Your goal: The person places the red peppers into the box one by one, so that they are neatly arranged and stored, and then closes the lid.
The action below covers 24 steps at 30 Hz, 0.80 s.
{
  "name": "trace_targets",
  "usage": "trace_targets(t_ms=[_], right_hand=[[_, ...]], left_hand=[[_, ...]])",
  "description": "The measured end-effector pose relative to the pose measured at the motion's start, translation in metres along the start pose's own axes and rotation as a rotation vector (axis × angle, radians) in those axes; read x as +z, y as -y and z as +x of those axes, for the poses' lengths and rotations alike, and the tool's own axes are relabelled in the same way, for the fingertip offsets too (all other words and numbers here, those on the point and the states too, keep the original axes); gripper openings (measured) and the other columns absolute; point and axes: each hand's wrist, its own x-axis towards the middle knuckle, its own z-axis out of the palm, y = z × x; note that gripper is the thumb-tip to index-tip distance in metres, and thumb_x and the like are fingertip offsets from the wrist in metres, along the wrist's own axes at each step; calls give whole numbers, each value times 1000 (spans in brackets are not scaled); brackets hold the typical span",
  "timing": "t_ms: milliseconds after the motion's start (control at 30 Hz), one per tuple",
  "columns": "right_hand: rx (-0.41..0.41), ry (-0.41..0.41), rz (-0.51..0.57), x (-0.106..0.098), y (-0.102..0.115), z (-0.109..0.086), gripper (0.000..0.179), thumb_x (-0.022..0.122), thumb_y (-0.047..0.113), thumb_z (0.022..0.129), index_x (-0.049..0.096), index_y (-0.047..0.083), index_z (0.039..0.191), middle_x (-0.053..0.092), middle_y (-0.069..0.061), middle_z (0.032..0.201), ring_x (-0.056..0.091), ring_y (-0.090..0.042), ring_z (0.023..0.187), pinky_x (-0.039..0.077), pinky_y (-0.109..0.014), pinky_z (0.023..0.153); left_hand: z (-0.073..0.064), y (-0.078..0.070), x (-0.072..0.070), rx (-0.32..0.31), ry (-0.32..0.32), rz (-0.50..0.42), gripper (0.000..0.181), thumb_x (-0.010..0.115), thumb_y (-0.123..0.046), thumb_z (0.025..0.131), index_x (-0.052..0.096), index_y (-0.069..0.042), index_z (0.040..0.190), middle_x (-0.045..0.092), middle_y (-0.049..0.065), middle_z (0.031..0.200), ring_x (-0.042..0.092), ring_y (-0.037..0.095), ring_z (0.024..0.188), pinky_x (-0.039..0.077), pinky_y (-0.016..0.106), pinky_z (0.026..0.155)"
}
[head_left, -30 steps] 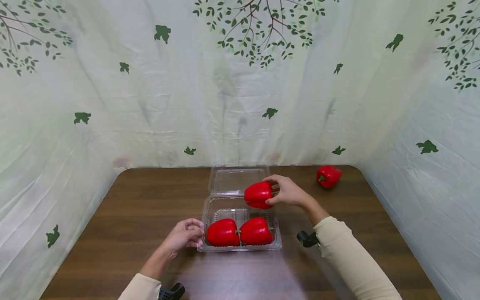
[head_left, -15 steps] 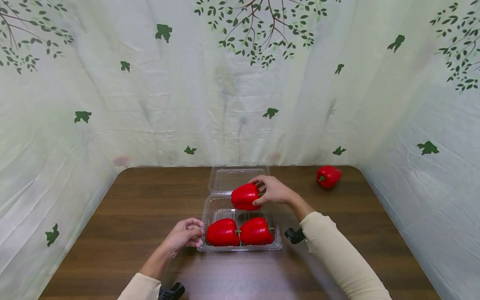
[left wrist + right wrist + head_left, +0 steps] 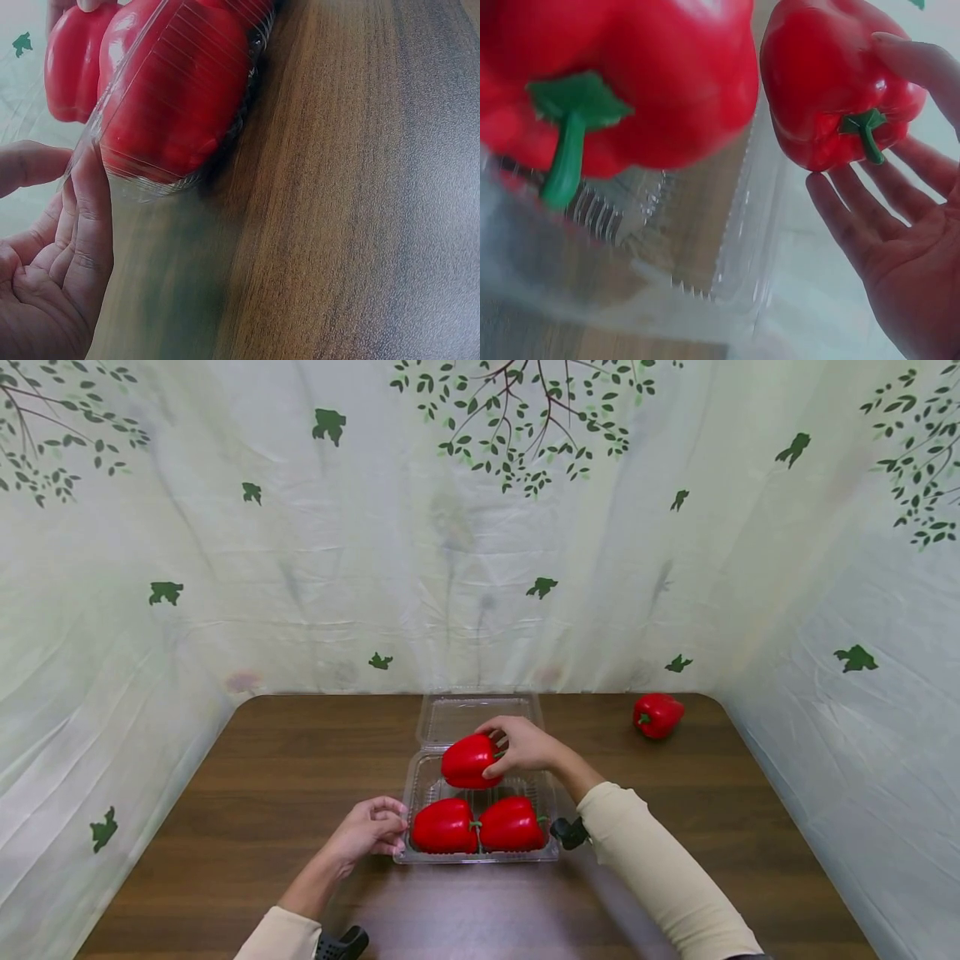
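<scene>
A red bell pepper [image 3: 467,762] is gripped by my right hand [image 3: 521,747] over the back left part of a clear plastic clamshell container [image 3: 536,783]. In the right wrist view the fingers and thumb curl round this held pepper [image 3: 832,82], its green stem toward the palm. Two more peppers, a left one [image 3: 444,827] and a right one [image 3: 513,823], lie side by side in the container's front half. My left hand [image 3: 369,833] pinches the container's left rim. Thumb and fingertips meet on the thin plastic edge in the left wrist view.
The container's lid [image 3: 480,714] lies folded back toward the curtain [image 3: 450,568]. A further red pepper [image 3: 658,716] rests at the back right of the wooden table [image 3: 315,760].
My right hand has carried its pepper leftward and slightly down, from the container's back right to its back left. The left hand stays on the rim.
</scene>
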Motion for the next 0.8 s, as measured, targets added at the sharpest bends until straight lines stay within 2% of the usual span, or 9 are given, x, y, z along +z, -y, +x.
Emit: trace_targets(t_ms=[367,567,800], right_hand=[[-15,1,-35,22,5,10,60,83,13,73,58,5,126,61,-8,115,59,-24,101,54,-33,83],[-33,1,-87,24,10,14,60,82,16,74,58,5,127,61,-7,115,58,-22,102,52,-31,83],[-33,6,-133,28,11,18,59,83,17,74,59,5,127,60,-5,113,57,-20,100,51,-27,81]], left_hand=[[1,1,0,2,5,2,21,55,-3,93,48,8,110,62,4,77,60,15,60,57,27,61],[1,1,-2,1,-8,0,21,54,-2,93,48,9,110,63,4,77,60,15,60,57,27,61],[2,2,-1,5,15,-19,22,54,-2,93,48,9,111,62,3,77,60,14,60,56,26,59]])
